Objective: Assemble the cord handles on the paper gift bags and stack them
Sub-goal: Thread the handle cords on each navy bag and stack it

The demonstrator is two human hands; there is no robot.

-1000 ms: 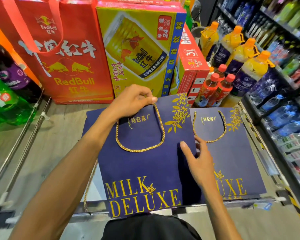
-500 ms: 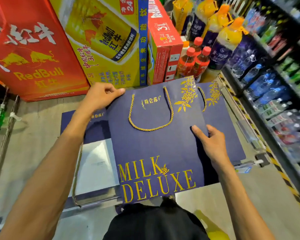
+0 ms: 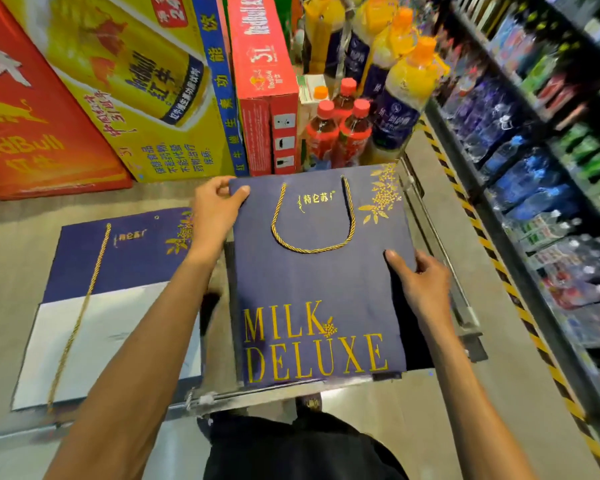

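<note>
- Left hand: pinches the upper left corner of the gift bag, with the thumb on the printed face and the fingers curled over the top edge
- Right hand: grips the right edge of the same bag about halfway down, thumb lying on the face and fingers wrapped round the edge
- Gift bag: navy, folded flat, printed face up, with "MILK DELUXE" in gold across its lower half and a gold floral motif in the upper right corner; it lies to the right of centre, just behind a metal rail
- Cord handle: twisted gold cord, both ends entering the bag near its top edge, the loop lying flat on the face
- Dark strip under the bag's right and lower edges: what it belongs to cannot be told
- Second bag: flat, to the left of the held bag, navy above and white below, partly covered by the left forearm
- Loose cord: runs down the left side of the second bag from near its top to past its bottom edge
- Background: red carton, yellow carton, red-capped bottles and orange-capped bottles stand behind the bags; shelves of bottled drinks run along the right, bordered by a yellow-and-black floor stripe
</note>
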